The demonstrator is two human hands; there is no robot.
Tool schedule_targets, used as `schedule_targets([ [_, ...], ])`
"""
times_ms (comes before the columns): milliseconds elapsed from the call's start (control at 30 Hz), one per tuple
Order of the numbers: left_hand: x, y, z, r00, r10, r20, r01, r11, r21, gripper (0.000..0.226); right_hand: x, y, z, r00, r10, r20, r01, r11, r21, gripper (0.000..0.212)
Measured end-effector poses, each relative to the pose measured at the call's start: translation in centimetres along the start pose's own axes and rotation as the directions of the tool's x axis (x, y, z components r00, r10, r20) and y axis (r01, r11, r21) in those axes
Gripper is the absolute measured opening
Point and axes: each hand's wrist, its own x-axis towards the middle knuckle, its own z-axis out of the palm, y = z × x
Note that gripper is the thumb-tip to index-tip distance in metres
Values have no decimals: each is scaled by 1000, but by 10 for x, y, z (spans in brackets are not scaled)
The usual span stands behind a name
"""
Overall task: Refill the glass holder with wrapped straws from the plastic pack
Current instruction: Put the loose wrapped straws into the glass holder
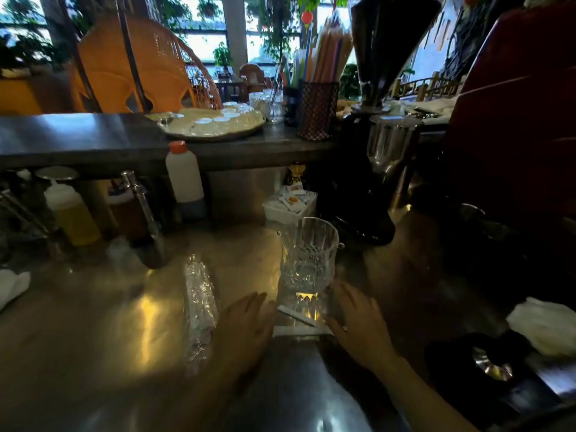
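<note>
An empty cut-glass holder point(308, 257) stands upright on the steel counter point(93, 332), near the middle. Left of it lies a clear plastic pack of wrapped straws point(199, 307), lengthwise. A few white wrapped straws point(299, 322) lie flat on the counter just in front of the glass. My left hand point(246, 325) rests flat between the pack and those straws, fingers apart, holding nothing. My right hand point(358, 322) hovers right of the glass base, fingers spread, its thumb beside the loose straws. Neither hand touches the glass.
A white bottle point(184, 176), yellow squeeze bottle point(73, 213) and dark bottles stand at the back left. A white tub of sachets point(290, 204) sits behind the glass. A black grinder point(367, 169) rises at right. White cloths point(548, 325) lie at the right and left edges.
</note>
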Motion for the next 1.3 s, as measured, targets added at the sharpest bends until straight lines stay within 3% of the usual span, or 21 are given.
schedule_targets([
  [100, -12, -4, 20, 994, 77, 79, -78, 997, 7, 44, -14, 8, 17, 999, -43, 33, 46, 993, -111, 48],
  [200, -22, -6, 32, 975, 40, 220, -49, 998, 37, 44, -26, 12, 27, 997, 3, 80, 5, 994, -105, 34],
  [400, -21, -3, 39, 985, 125, 120, -137, 986, 94, 25, -26, 14, 31, 998, -69, 4, 68, 979, -192, 23],
  [500, -16, 1, 37, 976, 183, 122, -201, 967, 159, 25, -24, 15, 30, 996, -90, 2, 88, 970, -227, 24],
  [667, -15, 5, 32, 977, 170, 125, -188, 970, 153, 28, -26, 18, 28, 996, -91, 15, 92, 969, -229, 25],
  [800, -15, 8, 25, 980, 125, 154, -134, 990, 47, 17, -25, 16, 21, 997, -82, -2, 81, 978, -192, 21],
  [867, -11, 12, 19, 984, 51, 168, -38, 996, -84, 12, -24, 14, 19, 996, -92, 1, 91, 980, -179, 23],
  [1000, -6, 29, 5, 971, -178, 158, 232, 850, -472, 33, -23, 9, 14, 994, -106, -24, 103, 988, -112, 26],
  [1133, 2, 34, -8, 980, -185, 79, 194, 762, -618, 23, -20, 9, 7, 994, -96, -53, 92, 994, -66, 13],
  [1300, 19, 30, -28, 963, -268, 6, 184, 642, -744, 29, -16, 11, -8, 989, 124, -77, -106, 973, 205, 8],
])
